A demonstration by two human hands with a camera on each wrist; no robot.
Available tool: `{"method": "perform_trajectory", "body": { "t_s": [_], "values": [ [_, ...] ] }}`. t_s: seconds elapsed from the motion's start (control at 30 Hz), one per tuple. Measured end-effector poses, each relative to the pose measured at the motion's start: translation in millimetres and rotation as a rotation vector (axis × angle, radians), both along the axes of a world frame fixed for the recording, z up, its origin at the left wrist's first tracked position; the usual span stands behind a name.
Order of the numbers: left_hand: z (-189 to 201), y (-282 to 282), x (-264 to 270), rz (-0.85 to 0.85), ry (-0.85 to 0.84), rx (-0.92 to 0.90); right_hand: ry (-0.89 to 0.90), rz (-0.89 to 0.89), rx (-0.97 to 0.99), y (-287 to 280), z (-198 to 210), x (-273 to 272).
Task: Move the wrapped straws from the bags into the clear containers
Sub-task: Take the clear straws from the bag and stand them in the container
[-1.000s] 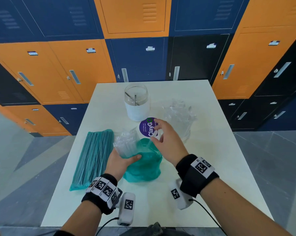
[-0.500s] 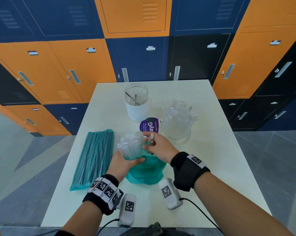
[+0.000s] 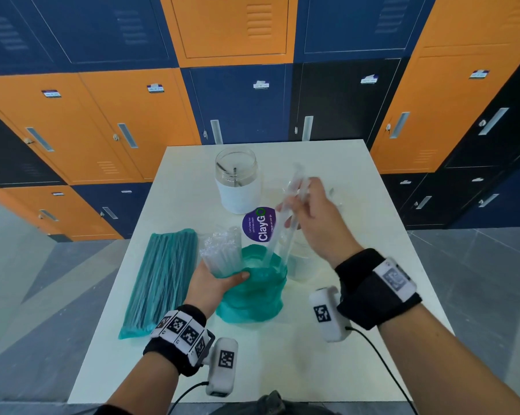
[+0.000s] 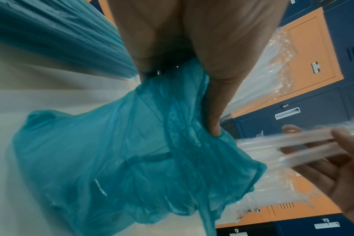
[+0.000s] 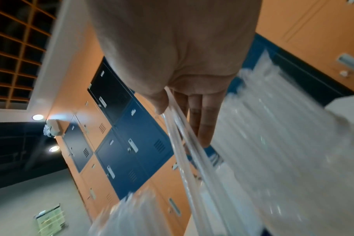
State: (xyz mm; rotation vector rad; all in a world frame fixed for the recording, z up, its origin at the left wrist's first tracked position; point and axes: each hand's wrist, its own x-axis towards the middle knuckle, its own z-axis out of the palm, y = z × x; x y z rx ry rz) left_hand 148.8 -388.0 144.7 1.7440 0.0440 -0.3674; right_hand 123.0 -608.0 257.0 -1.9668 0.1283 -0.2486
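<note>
My left hand (image 3: 223, 280) grips the open teal bag (image 3: 252, 298) near its mouth, and a bundle of clear-wrapped straws (image 3: 221, 256) sticks up out of it. The left wrist view shows my thumb pressed into the teal bag (image 4: 141, 151). My right hand (image 3: 294, 211) pinches a few wrapped straws (image 3: 284, 232), lifted and tilted, with their lower ends still over the bag mouth. Thumb and fingers clamp these straws (image 5: 184, 143) in the right wrist view. A clear container (image 3: 300, 259) that holds wrapped straws stands behind my right hand, mostly hidden.
A sealed teal bag of straws (image 3: 160, 280) lies flat at the left on the white table (image 3: 282, 360). A clear jar with a white label (image 3: 238, 181) stands at the back. A purple round sticker (image 3: 258, 224) lies between jar and bag. Lockers surround the table.
My right hand has pulled a few straws up out of the bag and swung up and to the right toward the clear container. The left hand has kept its hold on the bag.
</note>
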Motion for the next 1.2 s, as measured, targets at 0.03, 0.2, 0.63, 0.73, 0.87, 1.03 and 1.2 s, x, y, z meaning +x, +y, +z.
{"method": "perform_trajectory", "body": {
  "t_s": [0.03,0.2,0.63,0.73,0.87,1.03,1.2],
  "values": [
    [0.5,0.0,0.2,-0.001,0.000,0.004,-0.036,-0.044,0.011,-6.4,11.2,-0.5],
    [2.5,-1.4,-0.3,-0.001,-0.003,0.000,-0.144,-0.211,-0.050,-35.6,46.3,-2.1],
    [8.0,-2.9,-4.7,-0.012,-0.013,0.018,0.144,-0.272,-0.703,-47.7,-19.1,-8.0],
    [7.9,-1.9,-4.6,-0.014,-0.014,0.019,0.115,-0.301,-0.767,-40.4,-37.8,-11.9],
    [7.0,0.0,-5.7,-0.011,-0.016,0.030,-0.075,-0.282,-0.693,-40.1,-41.3,-11.6],
    [8.3,0.7,-9.3,-0.005,-0.026,0.031,-0.015,-0.128,-0.999,-34.2,-66.0,-15.5],
    [7.9,3.0,-9.9,-0.006,-0.030,0.036,0.021,-0.198,-1.108,-28.5,-68.2,-14.9]
  ]
}}
